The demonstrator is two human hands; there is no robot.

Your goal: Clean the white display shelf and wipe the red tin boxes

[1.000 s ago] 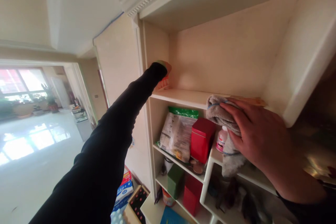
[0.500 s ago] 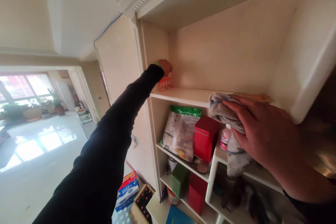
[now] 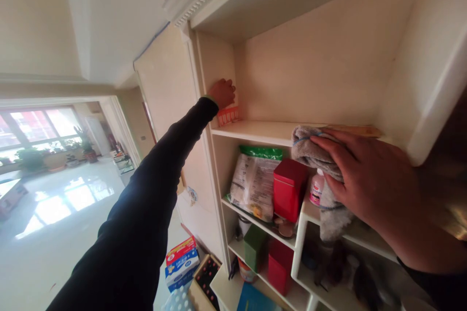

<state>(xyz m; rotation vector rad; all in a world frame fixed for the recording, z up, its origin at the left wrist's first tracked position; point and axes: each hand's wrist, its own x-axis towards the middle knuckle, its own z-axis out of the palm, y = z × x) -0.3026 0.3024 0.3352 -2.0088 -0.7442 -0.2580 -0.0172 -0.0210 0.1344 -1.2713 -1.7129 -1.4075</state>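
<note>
My left hand [image 3: 222, 93] reaches up to the far left corner of the top shelf [image 3: 255, 132], its fingers curled over a small orange-red container [image 3: 228, 115] that stands there. The black sleeve of that arm runs across the view. My right hand [image 3: 365, 180] lies flat with fingers stretched on a grey cloth [image 3: 314, 153] that drapes over the front edge of the same shelf and hangs down.
Below are a white and green bag [image 3: 253, 182], a red tin [image 3: 288, 189], a pink-capped bottle [image 3: 316, 187], a green box [image 3: 254, 248] and another red box [image 3: 279, 267]. Cartons [image 3: 180, 262] stand on the floor. A bright room opens at left.
My left hand has risen a little above the orange-red container, which now shows more. The view has shifted slightly. My right hand stays on the cloth.
</note>
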